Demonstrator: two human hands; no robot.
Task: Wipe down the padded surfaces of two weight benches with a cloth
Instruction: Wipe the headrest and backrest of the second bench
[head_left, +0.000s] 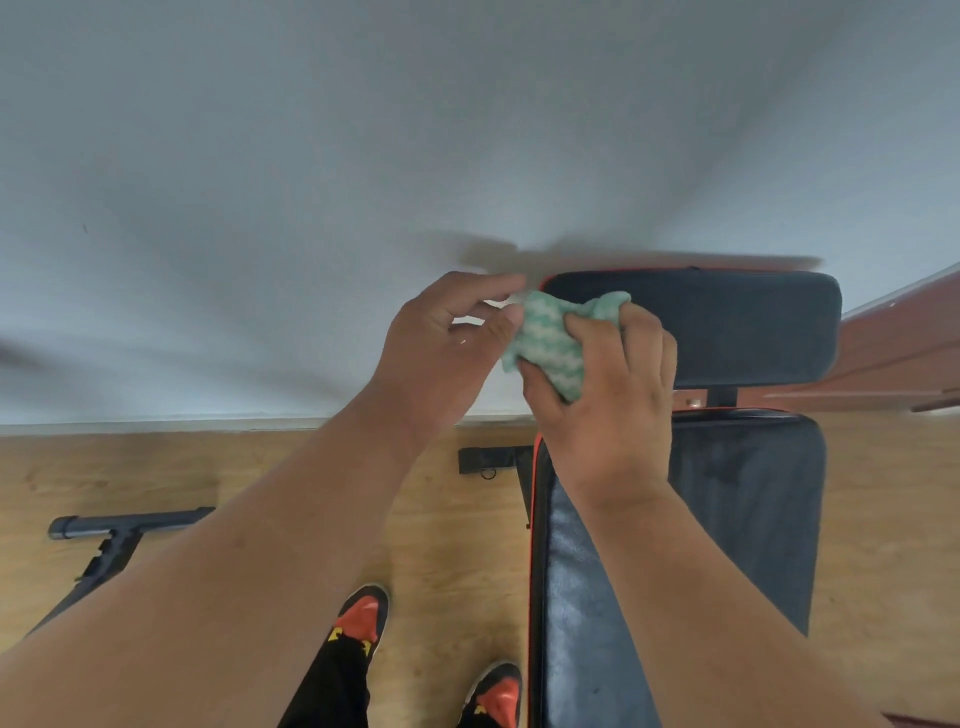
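Both hands, left hand (441, 353) and right hand (608, 395), pinch a green cloth (550, 338) above the bench pad (727, 332).

Right hand (602, 395) covers the lower right part of the cloth (550, 338); full shape of the cloth cannot be told. Right forearm hides a diagonal strip of the long bench pad (748, 509), whose near end is cut off by the bottom edge. Black metal frame (114, 540) at left runs behind the left forearm; what it belongs to cannot be told. Both shoes (363, 613) partly hidden, the right one cut by the bottom edge. Reddish-brown object (904, 348) at right edge blurred, unidentifiable.
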